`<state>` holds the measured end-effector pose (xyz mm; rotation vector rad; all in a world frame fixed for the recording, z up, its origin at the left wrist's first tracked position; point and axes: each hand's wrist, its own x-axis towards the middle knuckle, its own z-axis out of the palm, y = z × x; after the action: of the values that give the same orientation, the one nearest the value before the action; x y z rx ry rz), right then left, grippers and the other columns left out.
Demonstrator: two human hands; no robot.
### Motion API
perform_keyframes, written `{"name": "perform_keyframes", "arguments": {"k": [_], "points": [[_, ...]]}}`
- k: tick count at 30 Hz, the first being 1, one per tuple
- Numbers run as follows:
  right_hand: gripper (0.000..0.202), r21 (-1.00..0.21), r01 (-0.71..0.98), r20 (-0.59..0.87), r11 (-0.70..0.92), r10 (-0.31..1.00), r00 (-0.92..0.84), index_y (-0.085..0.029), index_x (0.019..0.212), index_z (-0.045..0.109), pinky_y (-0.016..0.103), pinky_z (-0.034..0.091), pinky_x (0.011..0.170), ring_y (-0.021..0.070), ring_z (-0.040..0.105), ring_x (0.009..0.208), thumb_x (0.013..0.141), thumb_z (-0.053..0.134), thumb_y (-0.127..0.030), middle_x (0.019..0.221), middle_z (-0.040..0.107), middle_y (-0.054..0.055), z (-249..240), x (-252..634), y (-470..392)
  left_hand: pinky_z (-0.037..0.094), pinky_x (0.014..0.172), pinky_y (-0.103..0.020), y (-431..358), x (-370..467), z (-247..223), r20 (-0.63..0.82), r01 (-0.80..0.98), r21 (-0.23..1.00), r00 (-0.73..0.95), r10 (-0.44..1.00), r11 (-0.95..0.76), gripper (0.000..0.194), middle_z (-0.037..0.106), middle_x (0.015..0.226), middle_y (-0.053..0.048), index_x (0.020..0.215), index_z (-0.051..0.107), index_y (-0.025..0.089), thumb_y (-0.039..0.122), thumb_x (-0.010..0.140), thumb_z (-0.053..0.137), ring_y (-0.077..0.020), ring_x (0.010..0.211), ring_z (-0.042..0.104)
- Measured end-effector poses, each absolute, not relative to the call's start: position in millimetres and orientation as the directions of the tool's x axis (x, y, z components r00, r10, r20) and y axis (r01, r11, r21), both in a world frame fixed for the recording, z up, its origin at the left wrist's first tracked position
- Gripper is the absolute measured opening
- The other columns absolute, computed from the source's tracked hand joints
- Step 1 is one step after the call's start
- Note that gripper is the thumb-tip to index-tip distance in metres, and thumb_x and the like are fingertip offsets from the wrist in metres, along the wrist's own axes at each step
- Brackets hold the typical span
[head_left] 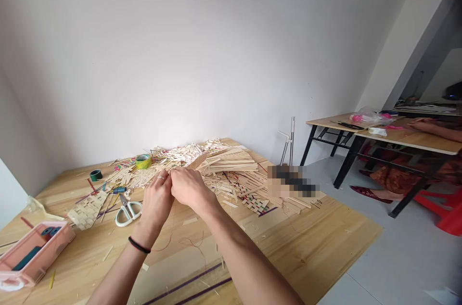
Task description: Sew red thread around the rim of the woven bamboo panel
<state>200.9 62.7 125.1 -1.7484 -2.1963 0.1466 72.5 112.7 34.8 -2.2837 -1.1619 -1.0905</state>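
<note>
My left hand and my right hand meet over the middle of the table, fingers closed and knuckles nearly touching. Just past my right hand a pale woven bamboo piece sticks out, seemingly held in it. What my left fingers pinch is hidden behind the hand. Below the hands, thin reddish thread trails loosely over the tabletop. White-handled scissors lie left of my left hand, beside a blue thread spool. A woven strip mat with coloured strands lies to the right.
Heaped bamboo strips cover the table's back. A yellow tape roll, green tape roll and pink basket stand left. The table's right edge borders the floor. Another person's hand rests at a farther table.
</note>
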Motion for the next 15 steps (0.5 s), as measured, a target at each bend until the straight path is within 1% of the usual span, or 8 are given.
{"name": "perform_keyframes", "arguments": {"k": [3,5,7,9,11,12,13,15], "points": [[0.033,-0.309,0.912,0.222,0.269,0.953,-0.206,-0.009,0.111,0.074,0.039,0.057,0.093,0.0303,0.074,0.112,0.093,0.047,-0.001,0.117,0.076,0.018,127,205,64,0.044,0.065,-0.030,115,72,35,0.775,0.790,0.037,0.364,0.517,-0.612,0.022,0.068,0.097,-0.010,0.088,0.068,0.019,0.006,0.090,0.050,-0.0220,0.083,0.065],[0.035,-0.336,0.892,0.270,0.303,0.938,-0.217,-0.011,0.115,0.074,0.038,0.058,0.097,0.0284,0.073,0.115,0.093,0.048,-0.001,0.119,0.076,0.015,130,208,63,0.043,0.064,-0.029,116,70,38,0.783,0.784,0.047,0.356,0.510,-0.620,0.024,0.067,0.094,-0.010,0.088,0.069,0.019,0.007,0.092,0.048,-0.0207,0.079,0.064],[0.044,-0.363,0.867,0.328,0.341,0.918,-0.224,-0.013,0.128,0.071,0.037,0.055,0.106,0.0254,0.069,0.125,0.093,0.048,0.000,0.131,0.073,0.013,133,210,62,0.042,0.064,-0.029,117,70,41,0.792,0.774,0.060,0.347,0.502,-0.630,0.025,0.066,0.092,-0.009,0.089,0.070,0.019,0.011,0.096,0.046,-0.0195,0.075,0.062],[0.058,-0.380,0.845,0.389,0.376,0.894,-0.223,-0.014,0.144,0.062,0.035,0.048,0.118,0.0211,0.060,0.140,0.092,0.046,0.004,0.148,0.063,0.011,137,214,60,0.042,0.063,-0.028,117,70,42,0.800,0.763,0.076,0.338,0.496,-0.642,0.027,0.066,0.090,-0.008,0.091,0.071,0.019,0.016,0.100,0.045,-0.0187,0.073,0.062],[0.067,-0.425,0.790,0.491,0.442,0.846,-0.209,-0.015,0.152,0.056,0.034,0.044,0.124,0.0180,0.055,0.145,0.090,0.044,0.008,0.158,0.054,0.008,141,218,57,0.042,0.063,-0.028,119,69,43,0.806,0.752,0.098,0.324,0.495,-0.652,0.029,0.066,0.089,-0.007,0.092,0.071,0.019,0.020,0.103,0.045,-0.0180,0.073,0.062],[0.069,-0.454,0.742,0.559,0.492,0.806,-0.192,-0.015,0.153,0.055,0.034,0.047,0.122,0.0174,0.059,0.140,0.090,0.042,0.008,0.160,0.052,0.008,144,222,54,0.042,0.063,-0.028,119,69,43,0.808,0.747,0.111,0.316,0.497,-0.656,0.029,0.066,0.088,-0.007,0.092,0.072,0.019,0.022,0.103,0.045,-0.0177,0.072,0.062],[0.069,-0.481,0.680,0.632,0.553,0.757,-0.169,-0.016,0.154,0.055,0.034,0.053,0.117,0.0168,0.066,0.129,0.090,0.041,0.008,0.161,0.052,0.008,146,226,50,0.042,0.063,-0.028,120,69,42,0.810,0.742,0.124,0.308,0.499,-0.659,0.030,0.066,0.088,-0.007,0.092,0.072,0.019,0.023,0.103,0.045,-0.0176,0.072,0.062],[0.068,-0.496,0.545,0.762,0.676,0.640,-0.101,-0.018,0.155,0.054,0.033,0.063,0.101,0.0135,0.075,0.099,0.093,0.036,0.005,0.161,0.051,0.008,152,234,38,0.043,0.065,-0.028,123,67,42,0.811,0.730,0.154,0.292,0.507,-0.666,0.029,0.067,0.089,-0.007,0.093,0.073,0.019,0.024,0.103,0.047,-0.0177,0.073,0.063]]}}
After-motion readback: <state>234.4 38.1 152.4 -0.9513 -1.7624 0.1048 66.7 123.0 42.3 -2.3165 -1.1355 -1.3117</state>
